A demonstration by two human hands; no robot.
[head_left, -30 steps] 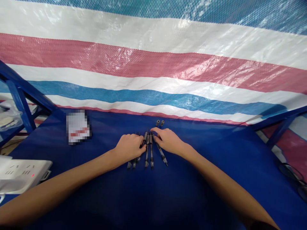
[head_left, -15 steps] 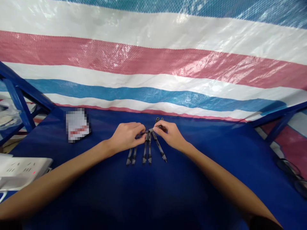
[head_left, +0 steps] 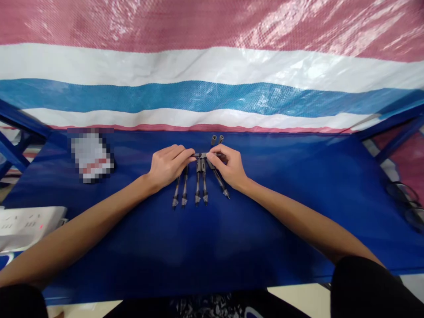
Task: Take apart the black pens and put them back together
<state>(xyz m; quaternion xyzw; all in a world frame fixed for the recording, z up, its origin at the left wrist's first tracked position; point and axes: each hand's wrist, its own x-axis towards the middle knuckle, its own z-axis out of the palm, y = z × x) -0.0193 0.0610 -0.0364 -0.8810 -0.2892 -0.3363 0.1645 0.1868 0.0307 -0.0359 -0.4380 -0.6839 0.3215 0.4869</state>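
Observation:
My left hand (head_left: 170, 164) and my right hand (head_left: 229, 165) are both closed, fingertips pinching a dark pen (head_left: 202, 155) held crosswise between them. Much of that pen is hidden by the fingers. Below it, on the blue table, lie several clear-barrelled black pens with their tips towards me. A pair of them (head_left: 176, 194) extends from under my left hand, another pair (head_left: 201, 183) is in the middle, and a slanted pen (head_left: 221, 183) is by my right hand. Behind my right fingers, two round dark pen ends (head_left: 217, 139) stick out.
The blue table (head_left: 185, 247) backs onto a striped plastic sheet (head_left: 212, 97). A blurred-out pale packet (head_left: 92, 157) lies at the back left. At the left edge is a white power strip (head_left: 29, 225) with a red light. Glasses (head_left: 406, 198) appear at the far right.
The view has tilted downward, so the table's front edge now shows. My hands have brought the pen more nearly level. The other pens keep their layout.

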